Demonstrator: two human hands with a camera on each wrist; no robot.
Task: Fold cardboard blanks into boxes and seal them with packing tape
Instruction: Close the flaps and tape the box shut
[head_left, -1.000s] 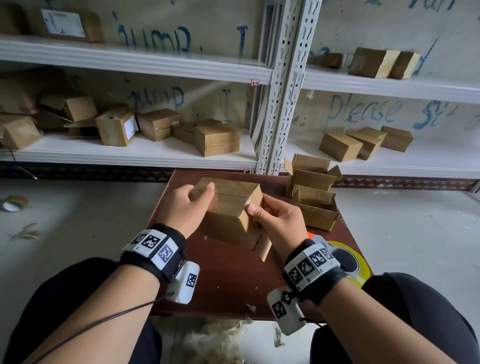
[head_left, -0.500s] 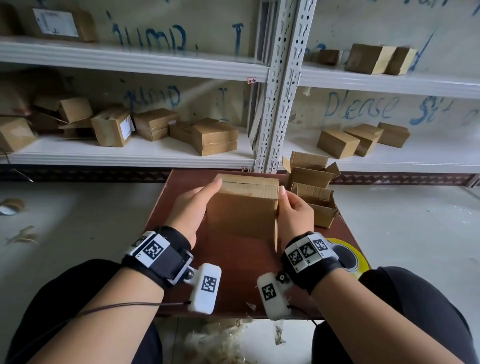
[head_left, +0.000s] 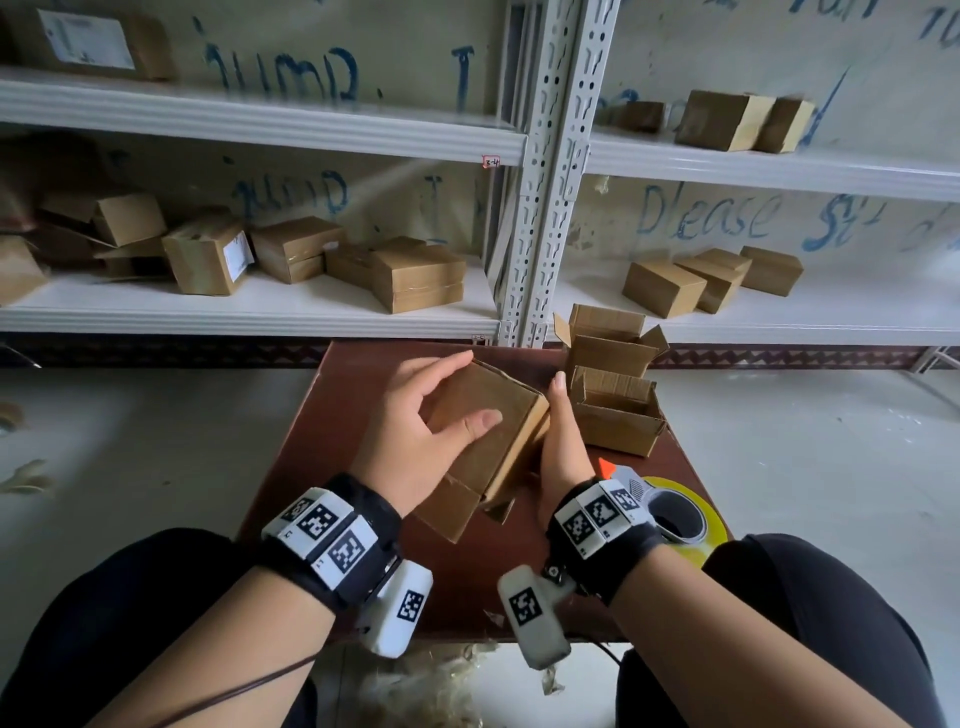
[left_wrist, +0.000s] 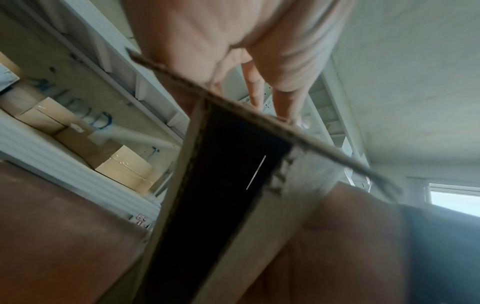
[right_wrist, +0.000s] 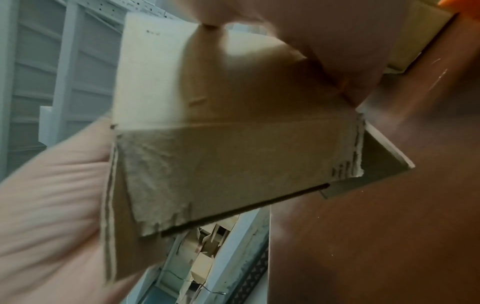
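Note:
A small brown cardboard box (head_left: 506, 447) is held tilted over the brown table (head_left: 358, 415), with loose flaps hanging at its near end. My left hand (head_left: 475, 389) grips it from above, thumb across the upper face and fingers over the far edge. My right hand (head_left: 561, 415) presses flat against the box's right side with straight fingers; its thumb is hidden. The left wrist view looks into the box's dark open end (left_wrist: 221, 185). In the right wrist view an end flap (right_wrist: 233, 160) faces the camera. A yellow tape roll in its dispenser (head_left: 691, 525) lies behind my right wrist.
Two open-topped boxes (head_left: 615, 421) (head_left: 608, 338) stand at the table's far right corner, close to my right hand. White metal shelving (head_left: 540, 208) behind the table holds several closed boxes (head_left: 415, 280). Tape scraps lie on the floor (head_left: 426, 691) at the table's near edge.
The box has been turned and tipped, so its flaps now point towards me. My left hand moved from its left side onto the top. My right hand stays along the right side.

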